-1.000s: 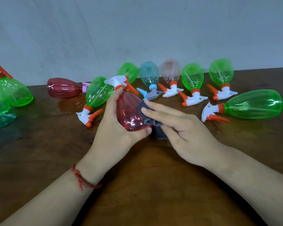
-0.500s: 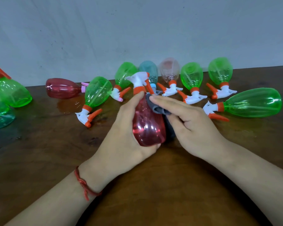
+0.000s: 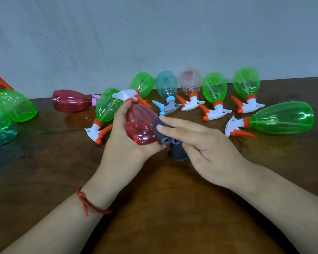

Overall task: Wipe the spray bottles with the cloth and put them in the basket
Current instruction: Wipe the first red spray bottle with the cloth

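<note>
My left hand (image 3: 123,143) grips a red see-through spray bottle (image 3: 140,125) above the table, its white and orange nozzle pointing away from me. My right hand (image 3: 200,143) presses a grey cloth (image 3: 165,132) against the bottle's right side, with straight fingers on top and the cloth's tail bunched under the palm. Several other spray bottles lie along the back of the table, among them a large green one (image 3: 281,120) at the right, a teal one (image 3: 166,88) and a red one (image 3: 72,100). No basket is in view.
The dark wooden table (image 3: 154,208) ends at a pale wall (image 3: 154,33) behind the bottles. A green bottle (image 3: 15,105) stands upright at the far left beside more green and teal bottles. A wet patch (image 3: 75,121) lies by the red bottle.
The red bottle has swung in my left hand from nozzle-left to nozzle-away, then tilted back left. My right hand has slid the cloth from the bottle's neck down its right side.
</note>
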### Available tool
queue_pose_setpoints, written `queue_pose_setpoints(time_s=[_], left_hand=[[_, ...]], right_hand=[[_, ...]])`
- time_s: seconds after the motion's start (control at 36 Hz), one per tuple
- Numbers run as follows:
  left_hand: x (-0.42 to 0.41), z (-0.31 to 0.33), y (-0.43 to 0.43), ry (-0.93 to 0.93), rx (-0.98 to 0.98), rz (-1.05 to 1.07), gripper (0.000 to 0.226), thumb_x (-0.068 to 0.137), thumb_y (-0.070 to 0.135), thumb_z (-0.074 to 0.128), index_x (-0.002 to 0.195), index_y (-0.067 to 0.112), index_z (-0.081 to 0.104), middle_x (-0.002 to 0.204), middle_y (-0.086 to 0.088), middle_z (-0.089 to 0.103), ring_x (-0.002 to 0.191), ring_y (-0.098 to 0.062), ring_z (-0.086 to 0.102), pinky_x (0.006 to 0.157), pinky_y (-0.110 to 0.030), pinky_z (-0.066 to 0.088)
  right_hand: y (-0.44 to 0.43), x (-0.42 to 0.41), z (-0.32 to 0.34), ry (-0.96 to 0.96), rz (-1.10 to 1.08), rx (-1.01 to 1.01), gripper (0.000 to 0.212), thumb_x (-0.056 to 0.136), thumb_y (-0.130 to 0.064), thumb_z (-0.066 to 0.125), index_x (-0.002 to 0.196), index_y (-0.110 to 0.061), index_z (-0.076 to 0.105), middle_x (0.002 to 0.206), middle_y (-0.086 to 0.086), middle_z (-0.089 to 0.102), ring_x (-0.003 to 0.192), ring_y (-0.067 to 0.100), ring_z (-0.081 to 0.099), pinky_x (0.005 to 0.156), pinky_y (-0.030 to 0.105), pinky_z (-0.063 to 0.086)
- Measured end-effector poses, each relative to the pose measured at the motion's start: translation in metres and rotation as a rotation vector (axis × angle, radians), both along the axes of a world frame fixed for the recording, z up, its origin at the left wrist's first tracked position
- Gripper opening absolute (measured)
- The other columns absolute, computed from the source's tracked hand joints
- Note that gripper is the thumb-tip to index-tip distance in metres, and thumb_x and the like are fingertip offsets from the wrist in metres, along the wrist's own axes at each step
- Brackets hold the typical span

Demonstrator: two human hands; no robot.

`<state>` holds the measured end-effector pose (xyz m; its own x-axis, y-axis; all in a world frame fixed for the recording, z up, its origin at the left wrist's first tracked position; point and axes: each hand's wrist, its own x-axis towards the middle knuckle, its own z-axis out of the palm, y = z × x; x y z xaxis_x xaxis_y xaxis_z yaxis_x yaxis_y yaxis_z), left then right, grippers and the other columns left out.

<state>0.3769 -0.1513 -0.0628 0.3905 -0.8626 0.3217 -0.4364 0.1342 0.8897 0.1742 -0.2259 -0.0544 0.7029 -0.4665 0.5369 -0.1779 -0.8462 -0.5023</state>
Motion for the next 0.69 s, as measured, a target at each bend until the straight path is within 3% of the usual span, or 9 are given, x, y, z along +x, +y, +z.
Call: queue_pose_setpoints(time_s=[0.08, 0.14, 0.22, 0.33, 0.42, 0.56, 0.69], left_hand=[[0.0, 0.001, -0.003, 0.089, -0.011, 0.019, 0.129, 0.046, 0.041, 0.099, 0.159, 0.035, 0.037, 0.14, 0.023, 0.058, 0.122, 0.009, 0.063, 0.101, -0.018, 0.055], [-0.003, 0.002, -0.002, 0.095, -0.017, 0.012, 0.13, 0.046, 0.042, 0.098, 0.16, 0.034, 0.036, 0.139, 0.024, 0.057, 0.121, 0.012, 0.062, 0.095, -0.01, 0.052], [-0.004, 0.0, 0.001, 0.014, 0.015, -0.014, 0.125, 0.058, 0.027, 0.104, 0.161, 0.034, 0.033, 0.141, 0.025, 0.054, 0.125, 0.012, 0.058, 0.095, -0.005, 0.049], [-0.009, 0.0, 0.007, -0.136, 0.038, -0.103, 0.119, 0.069, 0.021, 0.103, 0.162, 0.04, 0.031, 0.152, 0.023, 0.05, 0.138, 0.002, 0.055, 0.114, -0.027, 0.051], [-0.013, -0.001, 0.01, -0.199, 0.035, -0.193, 0.121, 0.069, 0.022, 0.103, 0.164, 0.04, 0.03, 0.159, 0.021, 0.045, 0.146, -0.003, 0.048, 0.12, -0.035, 0.046], [-0.016, 0.003, 0.019, -0.334, -0.02, -0.26, 0.123, 0.069, 0.034, 0.102, 0.167, 0.034, 0.027, 0.163, 0.019, 0.04, 0.152, -0.01, 0.043, 0.124, -0.036, 0.042], [-0.013, 0.008, 0.014, -0.571, -0.059, -0.226, 0.125, 0.071, 0.057, 0.093, 0.169, 0.03, 0.021, 0.168, 0.016, 0.033, 0.156, -0.008, 0.034, 0.128, -0.034, 0.033]], right_hand=[[-0.003, 0.001, -0.004, 0.042, 0.018, 0.008, 0.068, 0.097, 0.016, 0.048, 0.149, -0.026, 0.06, 0.16, -0.016, 0.048, 0.148, -0.002, 0.041, 0.12, 0.021, 0.037], [-0.004, 0.001, -0.006, 0.042, 0.027, 0.008, 0.068, 0.096, 0.015, 0.047, 0.15, -0.025, 0.059, 0.161, -0.015, 0.047, 0.149, -0.002, 0.04, 0.121, 0.02, 0.035], [-0.006, 0.001, -0.008, 0.028, 0.004, 0.008, 0.066, 0.099, 0.011, 0.044, 0.153, -0.026, 0.056, 0.162, -0.016, 0.045, 0.15, -0.003, 0.038, 0.122, 0.02, 0.033], [-0.01, 0.002, -0.009, -0.078, -0.027, 0.116, 0.058, 0.103, 0.006, 0.045, 0.151, -0.025, 0.058, 0.158, -0.013, 0.051, 0.149, -0.002, 0.04, 0.124, 0.022, 0.032], [-0.013, 0.003, -0.008, -0.17, -0.059, 0.212, 0.056, 0.103, 0.009, 0.046, 0.145, -0.024, 0.063, 0.152, -0.014, 0.058, 0.144, -0.003, 0.046, 0.122, 0.022, 0.034], [-0.01, 0.002, 0.003, -0.322, -0.006, 0.531, 0.05, 0.107, 0.006, 0.045, 0.138, -0.025, 0.069, 0.137, -0.019, 0.068, 0.136, -0.002, 0.056, 0.116, 0.023, 0.043], [-0.005, 0.0, 0.009, -0.453, -0.002, 0.619, 0.053, 0.104, 0.013, 0.044, 0.129, -0.024, 0.072, 0.131, -0.015, 0.073, 0.131, 0.003, 0.062, 0.111, 0.024, 0.048]])
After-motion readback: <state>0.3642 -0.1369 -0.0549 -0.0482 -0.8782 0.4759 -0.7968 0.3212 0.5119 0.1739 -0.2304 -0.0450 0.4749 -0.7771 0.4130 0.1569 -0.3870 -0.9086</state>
